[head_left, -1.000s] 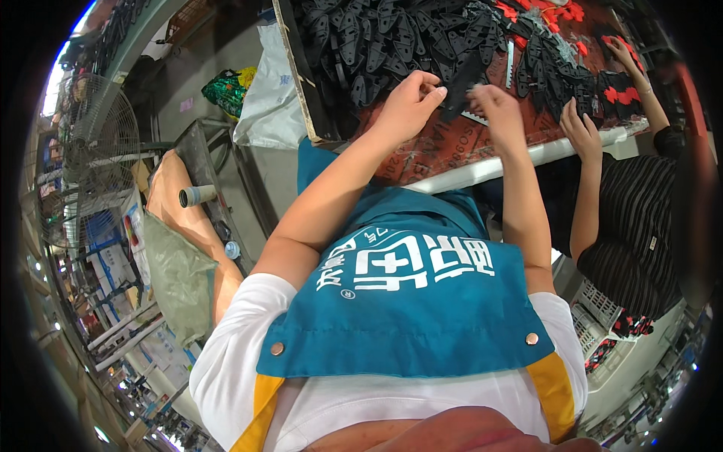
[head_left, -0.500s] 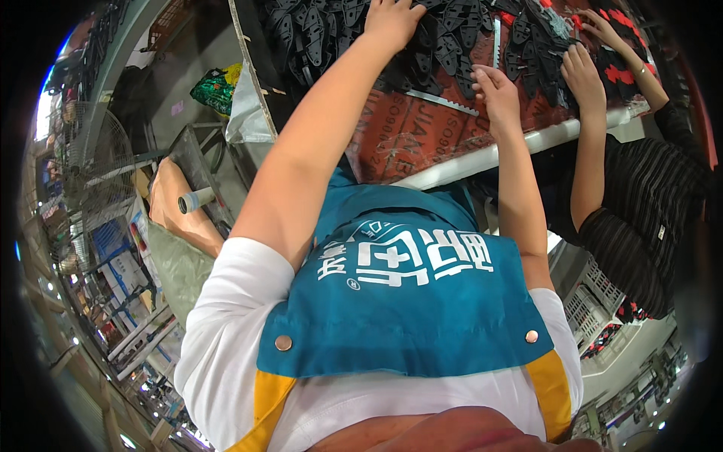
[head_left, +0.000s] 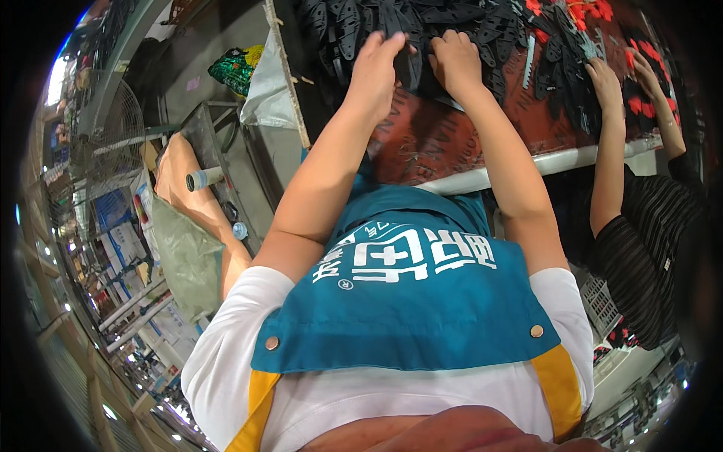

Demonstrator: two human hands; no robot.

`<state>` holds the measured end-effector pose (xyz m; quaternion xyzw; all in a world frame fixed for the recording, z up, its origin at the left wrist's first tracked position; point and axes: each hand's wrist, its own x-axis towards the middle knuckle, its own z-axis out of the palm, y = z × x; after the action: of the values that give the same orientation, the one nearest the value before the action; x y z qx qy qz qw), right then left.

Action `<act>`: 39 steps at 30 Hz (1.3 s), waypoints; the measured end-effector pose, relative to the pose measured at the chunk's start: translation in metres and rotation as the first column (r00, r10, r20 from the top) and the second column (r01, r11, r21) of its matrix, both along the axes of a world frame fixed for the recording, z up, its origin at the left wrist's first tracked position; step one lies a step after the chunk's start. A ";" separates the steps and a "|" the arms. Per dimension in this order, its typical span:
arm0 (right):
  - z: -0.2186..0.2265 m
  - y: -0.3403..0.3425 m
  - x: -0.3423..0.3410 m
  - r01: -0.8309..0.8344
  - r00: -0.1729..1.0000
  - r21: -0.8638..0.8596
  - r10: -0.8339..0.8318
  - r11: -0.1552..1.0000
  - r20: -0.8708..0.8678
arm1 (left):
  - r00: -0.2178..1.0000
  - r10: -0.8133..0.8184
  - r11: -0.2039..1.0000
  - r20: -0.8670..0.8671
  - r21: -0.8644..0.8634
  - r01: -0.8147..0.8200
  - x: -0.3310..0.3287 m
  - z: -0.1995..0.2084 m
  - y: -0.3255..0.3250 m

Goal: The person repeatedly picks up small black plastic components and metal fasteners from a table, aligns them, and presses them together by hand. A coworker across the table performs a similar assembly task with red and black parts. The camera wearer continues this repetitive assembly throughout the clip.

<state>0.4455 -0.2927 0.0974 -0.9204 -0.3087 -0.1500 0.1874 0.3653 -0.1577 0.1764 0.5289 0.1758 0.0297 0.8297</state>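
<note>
My left hand [head_left: 374, 75] is over the near part of a heap of black plastic parts [head_left: 343, 34], thumb and forefinger apart. A long black part [head_left: 407, 64] lies between my hands, close to the left thumb; whether I grip it is unclear. My right hand [head_left: 458, 66] bends down among the black parts just to the right, fingers curled, their tips hidden. Below its wrist shows the end of a light grey strip [head_left: 446, 99], mostly covered. Another pale toothed strip [head_left: 529, 63] rests on the red tabletop [head_left: 422, 147] farther right.
On the right a co-worker's hands [head_left: 607, 87] are among black and red parts [head_left: 640, 105]. A white padded edge [head_left: 550, 163] runs along the table's near side. Left of the table stand a metal frame [head_left: 218, 113] and a white sheet [head_left: 269, 90].
My right hand has moved left, from above the red tabletop to the black parts. The left hand has drawn back toward me. The view has shifted, and the co-worker's hands have changed position.
</note>
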 end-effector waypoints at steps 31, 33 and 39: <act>0.054 -0.064 -0.079 0.207 0.624 0.576 0.347 0.791 -0.700 | 0.851 -0.512 0.580 -0.117 0.684 0.443 -0.039 0.006 -0.009; 0.058 -0.066 -0.083 0.269 0.617 0.596 0.340 0.756 -0.709 | 0.829 -0.531 0.596 -0.175 0.618 0.512 -0.034 0.005 -0.012; 0.033 -0.088 -0.064 0.487 0.632 0.657 0.287 0.576 -0.720 | 0.856 -0.515 0.530 -0.047 0.768 0.361 0.003 -0.026 -0.044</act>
<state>0.3816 -0.3807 0.1305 -0.7155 -0.0339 0.1209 0.6872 0.3688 -0.2014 0.1500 0.8454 -0.0696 -0.0610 0.5261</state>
